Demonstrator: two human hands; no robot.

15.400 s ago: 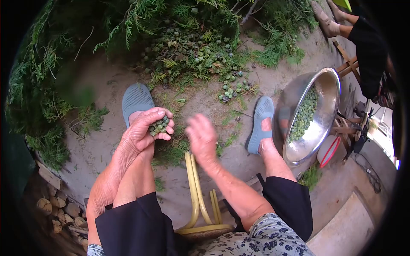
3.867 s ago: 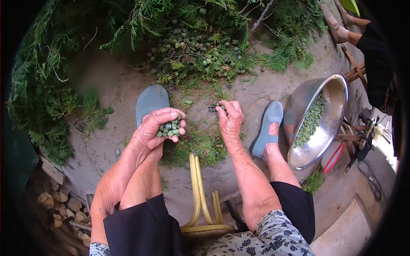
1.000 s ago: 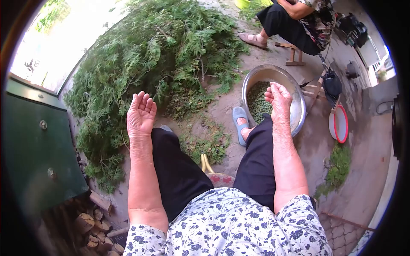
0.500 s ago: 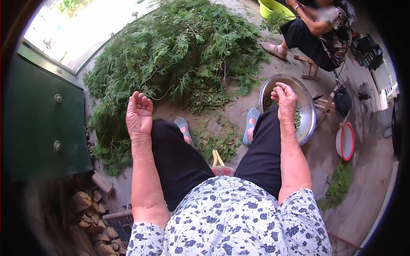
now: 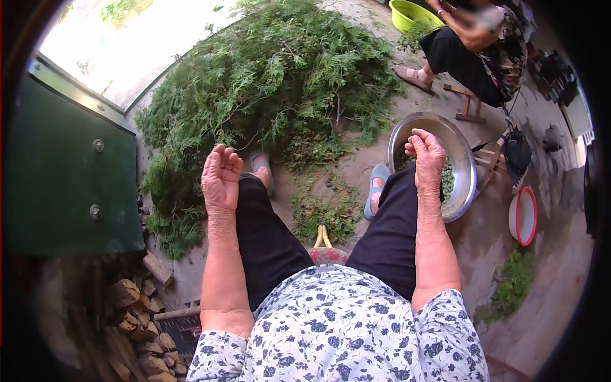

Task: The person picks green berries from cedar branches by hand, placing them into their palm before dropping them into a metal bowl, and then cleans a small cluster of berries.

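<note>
My left hand (image 5: 221,181) is raised over my left knee, palm turned up, fingers loosely bent, with nothing visible in it. Just ahead of it lies a large heap of cut green conifer branches (image 5: 267,76). My right hand (image 5: 429,159) is held above my right thigh, its fingers curled in toward the thumb; whatever may be between them cannot be made out. Behind and beside that hand stands a wide metal basin (image 5: 468,167). Small green pieces (image 5: 447,181) lie in the basin, partly hidden by my hand and leg.
A seated person (image 5: 474,44) is at the upper right near a yellow-green tub (image 5: 407,16). A red-rimmed basin (image 5: 522,216) and a green sprig pile (image 5: 511,286) are at the right. Split firewood (image 5: 137,312) is stacked lower left, below a green panel (image 5: 70,172).
My left foot has moved forward, toward the branch heap, and my left knee has shifted with it. The view has shifted slightly. Both hands keep nearly the same pose.
</note>
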